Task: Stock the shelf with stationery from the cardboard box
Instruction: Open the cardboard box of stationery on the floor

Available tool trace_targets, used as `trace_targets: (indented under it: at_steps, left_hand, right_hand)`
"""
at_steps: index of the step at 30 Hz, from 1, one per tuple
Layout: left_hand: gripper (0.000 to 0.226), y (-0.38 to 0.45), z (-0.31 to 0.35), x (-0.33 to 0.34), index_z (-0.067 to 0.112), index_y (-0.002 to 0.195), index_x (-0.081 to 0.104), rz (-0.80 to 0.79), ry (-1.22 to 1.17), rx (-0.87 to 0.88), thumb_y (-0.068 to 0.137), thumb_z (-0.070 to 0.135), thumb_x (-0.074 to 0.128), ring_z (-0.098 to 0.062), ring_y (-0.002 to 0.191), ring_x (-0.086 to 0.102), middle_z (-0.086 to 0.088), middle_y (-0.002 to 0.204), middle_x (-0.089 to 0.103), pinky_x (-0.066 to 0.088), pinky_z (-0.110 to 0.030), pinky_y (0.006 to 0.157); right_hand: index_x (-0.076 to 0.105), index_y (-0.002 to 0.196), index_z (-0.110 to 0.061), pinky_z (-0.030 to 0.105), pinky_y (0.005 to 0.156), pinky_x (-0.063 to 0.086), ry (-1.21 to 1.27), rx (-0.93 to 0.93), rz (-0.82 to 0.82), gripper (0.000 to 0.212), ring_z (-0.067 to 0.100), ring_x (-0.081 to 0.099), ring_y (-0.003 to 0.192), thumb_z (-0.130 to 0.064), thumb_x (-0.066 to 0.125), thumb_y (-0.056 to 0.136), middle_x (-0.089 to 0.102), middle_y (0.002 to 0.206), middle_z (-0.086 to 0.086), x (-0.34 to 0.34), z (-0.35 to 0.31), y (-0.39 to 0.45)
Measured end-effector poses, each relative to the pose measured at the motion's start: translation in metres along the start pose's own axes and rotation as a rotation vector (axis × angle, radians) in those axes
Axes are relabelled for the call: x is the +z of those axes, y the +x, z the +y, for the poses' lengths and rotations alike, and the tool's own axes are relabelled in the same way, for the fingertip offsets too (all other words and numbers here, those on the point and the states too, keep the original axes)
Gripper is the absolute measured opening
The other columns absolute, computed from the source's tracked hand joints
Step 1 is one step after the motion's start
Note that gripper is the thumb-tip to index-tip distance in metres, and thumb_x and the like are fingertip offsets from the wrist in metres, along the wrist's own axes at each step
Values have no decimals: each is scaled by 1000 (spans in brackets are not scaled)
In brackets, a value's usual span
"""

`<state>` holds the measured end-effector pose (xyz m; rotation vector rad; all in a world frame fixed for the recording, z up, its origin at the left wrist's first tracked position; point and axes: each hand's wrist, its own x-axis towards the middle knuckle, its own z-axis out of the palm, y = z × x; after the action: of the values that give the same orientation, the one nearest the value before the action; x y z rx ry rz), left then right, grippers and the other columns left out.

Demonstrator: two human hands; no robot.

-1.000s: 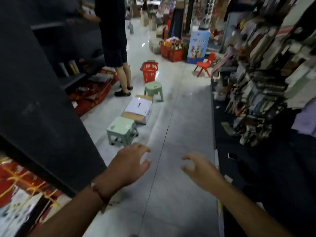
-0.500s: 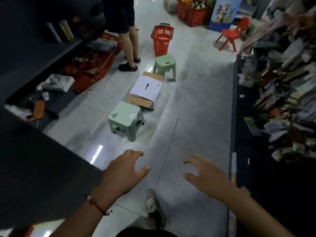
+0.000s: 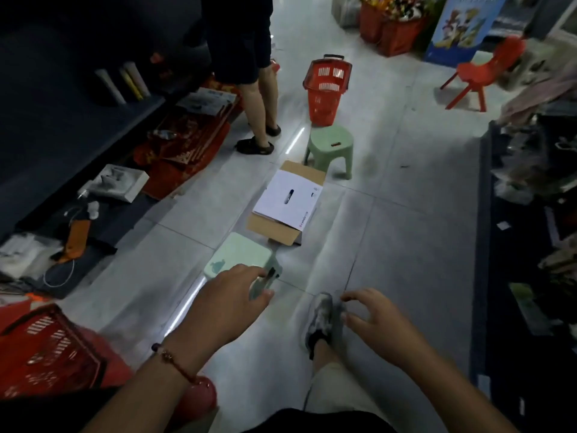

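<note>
Cardboard box (image 3: 285, 203) lies on the tiled floor (image 3: 406, 214), mid-aisle, flaps open, white sheet on top, apart from both hands. Left hand (image 3: 229, 295): fingers loosely spread, empty, held over the near corner of a square green stool (image 3: 239, 256) just beside the box. Right hand (image 3: 373, 320): fingers curled and parted, empty, above a shoe (image 3: 318, 320). Dark shelf (image 3: 62, 120) runs along the floor's left edge.
</note>
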<state>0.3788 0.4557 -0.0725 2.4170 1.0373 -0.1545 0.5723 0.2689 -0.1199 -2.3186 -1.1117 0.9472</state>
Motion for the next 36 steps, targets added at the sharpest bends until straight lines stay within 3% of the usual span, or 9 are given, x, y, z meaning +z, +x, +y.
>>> trace_targets:
  at_steps: [5, 9, 13, 19, 25, 31, 33, 36]
  left_hand:
    - [43, 139, 6, -18, 33, 137, 48, -18, 69, -67, 96, 49, 48, -10, 119, 51, 14, 141, 46, 38, -24, 90]
    - [40, 219, 19, -56, 32, 134, 51, -24, 69, -126, 96, 47, 50, -12, 117, 52, 13, 139, 50, 42, -27, 95]
    - [39, 279, 33, -84, 33, 133, 51, -38, 97, -128, 97, 46, 49, -10, 113, 53, 14, 135, 50, 40, -22, 90]
    - [40, 364, 51, -94, 33, 135, 50, -75, 61, -115, 97, 44, 50, -9, 115, 54, 14, 139, 48, 43, -25, 95]
    - [40, 465, 30, -68, 31, 134, 51, -146, 103, -53, 96, 46, 51, -11, 117, 53, 11, 138, 50, 43, -31, 99]
    - [36, 582, -44, -12, 32, 127, 57, -342, 159, 4, 94, 45, 55, -12, 111, 57, 9, 131, 56, 46, -32, 96]
    - [34, 627, -84, 10, 34, 125, 57, -427, 171, 0, 93, 44, 56, -10, 104, 57, 6, 128, 58, 47, -27, 91]
    - [44, 723, -152, 51, 31, 137, 49, -547, 145, -4, 95, 41, 57, -8, 110, 56, 4, 136, 53, 42, -17, 90]
  right_hand:
    - [60, 123, -29, 19, 89, 34, -45, -81, -73, 30, 7, 50, 112, -33, 62, 94, 52, 125, -12, -59, 6, 157]
    - [58, 128, -27, 23, 99, 37, -103, -156, -166, 35, 12, 51, 121, -35, 61, 94, 51, 133, -9, -113, -10, 250]
    - [57, 128, -26, 30, 102, 42, -129, -237, -213, 36, 13, 52, 120, -38, 59, 94, 52, 134, -6, -153, -24, 321]
    - [59, 126, -28, 29, 96, 44, -113, -249, -146, 34, 15, 53, 113, -39, 57, 94, 55, 130, -7, -174, -24, 379]
    - [55, 131, -28, 30, 101, 41, -113, -201, -102, 38, 17, 52, 120, -38, 54, 94, 53, 135, -7, -151, 9, 459]
    - [54, 133, -26, 30, 99, 41, -66, -22, -30, 40, 19, 53, 119, -35, 54, 94, 53, 136, -5, -83, 37, 555]
    - [55, 133, -25, 29, 98, 39, -63, 47, -31, 40, 19, 53, 117, -31, 53, 93, 54, 133, -4, -54, 38, 592]
    - [54, 134, -26, 27, 103, 37, -28, 143, 26, 41, 17, 51, 121, -29, 53, 94, 54, 134, -5, -3, 38, 672]
